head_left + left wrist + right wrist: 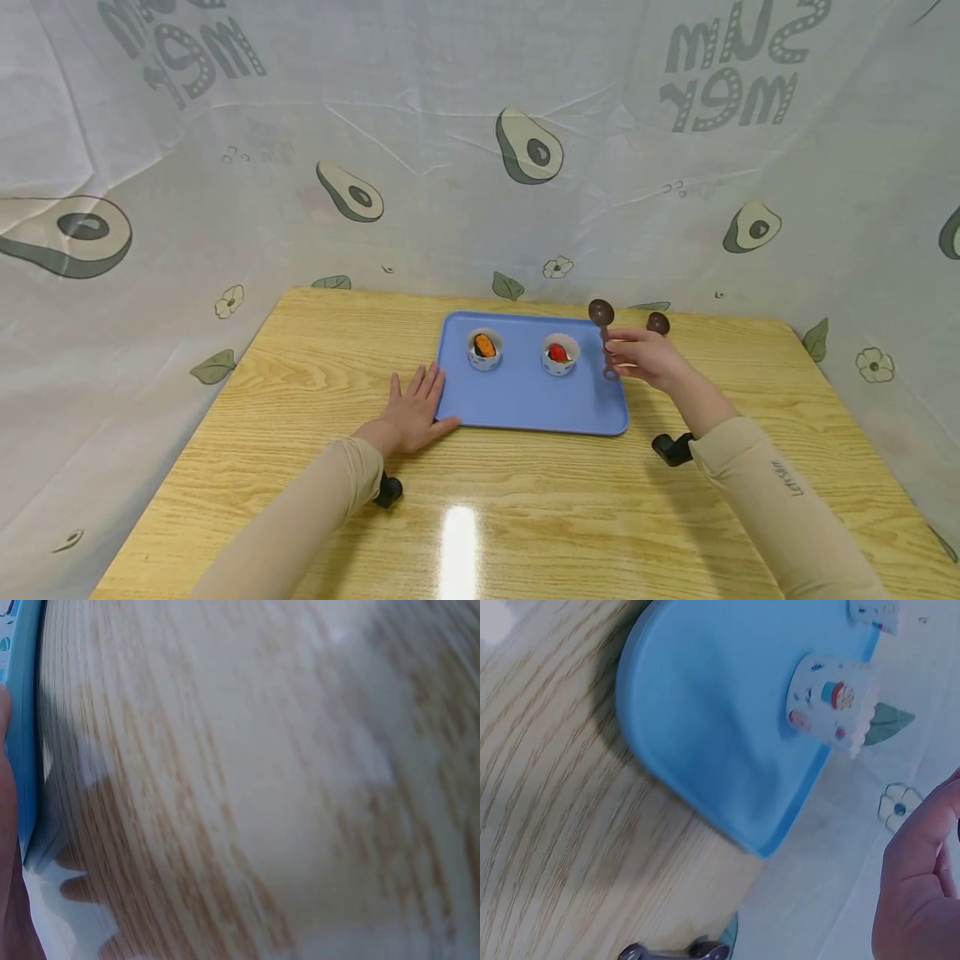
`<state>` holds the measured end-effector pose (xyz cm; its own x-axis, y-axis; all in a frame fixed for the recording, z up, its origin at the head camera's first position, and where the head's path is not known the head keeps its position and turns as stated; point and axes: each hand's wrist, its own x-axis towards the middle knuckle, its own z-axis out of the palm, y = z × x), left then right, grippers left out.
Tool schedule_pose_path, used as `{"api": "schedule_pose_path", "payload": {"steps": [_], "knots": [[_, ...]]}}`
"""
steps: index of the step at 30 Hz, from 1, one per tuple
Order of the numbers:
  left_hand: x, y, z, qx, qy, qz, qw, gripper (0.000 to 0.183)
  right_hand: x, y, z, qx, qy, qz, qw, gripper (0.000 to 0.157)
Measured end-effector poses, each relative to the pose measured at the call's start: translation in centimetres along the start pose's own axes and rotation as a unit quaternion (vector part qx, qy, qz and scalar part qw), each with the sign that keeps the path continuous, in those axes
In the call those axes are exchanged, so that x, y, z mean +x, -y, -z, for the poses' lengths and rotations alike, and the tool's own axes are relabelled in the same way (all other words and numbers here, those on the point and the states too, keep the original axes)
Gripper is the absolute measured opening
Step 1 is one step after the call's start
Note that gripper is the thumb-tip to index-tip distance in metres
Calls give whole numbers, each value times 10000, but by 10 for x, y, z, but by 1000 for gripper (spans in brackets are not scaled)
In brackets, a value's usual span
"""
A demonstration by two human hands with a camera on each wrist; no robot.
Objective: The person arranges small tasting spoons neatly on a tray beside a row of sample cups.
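Note:
My right hand (648, 357) pinches the handle of a brown spoon (601, 313) over the right end of a blue tray (517, 404). Bowl end up, the spoon points toward the far side. On the tray stand two small patterned paper cups. The left cup (483, 361) has an orange and black piece in it; the right cup (560, 365) has a red piece. My left hand (412, 412) lies with fingers spread at the tray's left edge, thumb against its near corner. Only part of that hand (6, 832) shows in the left wrist view.
A second brown spoon (657, 322) lies on the wooden table (555, 508) beyond my right hand, its handle mostly hidden. A pale curtain (435, 125) printed with avocados hangs behind the table and along its sides.

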<state>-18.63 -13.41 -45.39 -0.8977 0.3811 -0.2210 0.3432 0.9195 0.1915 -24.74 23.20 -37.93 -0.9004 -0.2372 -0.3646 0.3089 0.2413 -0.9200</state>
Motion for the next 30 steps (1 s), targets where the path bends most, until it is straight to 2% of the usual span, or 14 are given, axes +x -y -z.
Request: {"api": "schedule_pose_path", "payload": {"steps": [6, 13, 18, 30], "knots": [[-1, 0, 1, 8, -20, -15, 10000, 82, 1, 3, -8, -9, 145, -13, 9999, 55], [0, -1, 1, 35, -36, -26, 10000, 82, 2, 5, -17, 105, 137, -40, 9998, 48], [1, 0, -1, 73, -6, -22, 10000, 83, 2, 5, -24, 173, 278, 53, 9994, 45], [0, 0, 0, 51, -71, -76, 9999, 82, 3, 9, -54, 95, 611, 6, 9981, 48]]}}
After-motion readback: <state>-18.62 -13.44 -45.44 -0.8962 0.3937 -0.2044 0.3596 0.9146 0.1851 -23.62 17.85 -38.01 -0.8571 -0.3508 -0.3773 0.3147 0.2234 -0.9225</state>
